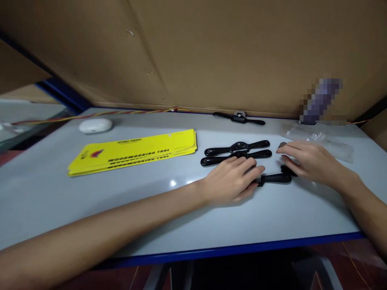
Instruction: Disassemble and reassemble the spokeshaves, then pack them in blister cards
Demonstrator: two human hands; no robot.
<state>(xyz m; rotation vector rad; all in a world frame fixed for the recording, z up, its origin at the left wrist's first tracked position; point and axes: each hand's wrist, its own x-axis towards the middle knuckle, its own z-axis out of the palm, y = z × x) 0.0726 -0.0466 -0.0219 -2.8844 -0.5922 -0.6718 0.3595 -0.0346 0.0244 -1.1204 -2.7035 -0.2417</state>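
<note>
Two bare hands, both down at the black tools. Left hand (234, 179): grip is closed around the middle of the nearest black two-handled hand tool (276, 178), fingers on the far side, thumb on the near side. Its right handle sticks out toward the other hand; the rest is covered. Right hand (314, 161): thumb and index apart, small dark flat piece (282, 144) at the index finger. Can't tell if the grip is clamped on it or just touching. Short black rounded piece (288, 171) sits under that thumb, by the end of the handle; partly hidden.

Just beyond the left hand, two more black two-handled tools (238, 147) lie side by side, handles running left-right, the nearer one partly behind the fingers. Clear crinkled plastic bags (338, 150) lie behind the right hand.

Further left, stack of bright yellow printed cards (136, 150), slightly fanned, text reads WOODWORKING TOOL. White glossy oval case (95, 125) behind its left end. At the back, another black two-handled tool with a pale rounded plate (238, 118) lies near the brown cardboard wall (187, 52). Red and yellow wires (121, 114) run along the wall's foot. Purple pixelated upright object (322, 100) stands back right. All on a grey tabletop (169, 221) with a blue front edge.
</note>
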